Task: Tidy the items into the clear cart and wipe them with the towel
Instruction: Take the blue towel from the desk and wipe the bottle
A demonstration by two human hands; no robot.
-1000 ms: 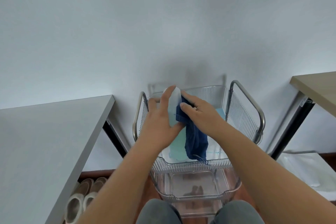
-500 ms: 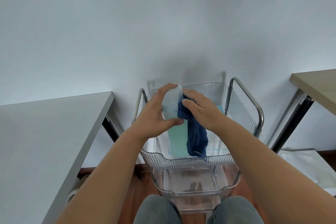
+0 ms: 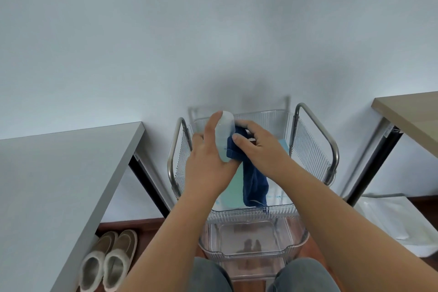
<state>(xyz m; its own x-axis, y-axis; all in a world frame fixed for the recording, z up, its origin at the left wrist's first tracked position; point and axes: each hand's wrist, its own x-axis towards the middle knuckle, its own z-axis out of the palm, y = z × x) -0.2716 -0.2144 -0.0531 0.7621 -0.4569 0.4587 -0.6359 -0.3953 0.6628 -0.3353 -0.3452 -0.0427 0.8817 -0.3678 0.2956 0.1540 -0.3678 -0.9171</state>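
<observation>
Above the clear cart [image 3: 312,149], at twelve o'clock, the left hand [image 3: 208,163] wraps a pale bottle [image 3: 224,137]; the right hand [image 3: 258,149] pinches the blue towel [image 3: 253,182] against it. Smooth plastic, probably light and slippery: best held mid-body.

Nothing readable here, honestly. The pale bottle [image 3: 224,136] has no label or print I can make out, and the dark blue towel [image 3: 251,173] is plain. The clear cart [image 3: 312,147] shows no brand or numbers. Faint blue marks on the teal sheet [image 3: 233,188] inside are too blurry to read.
</observation>
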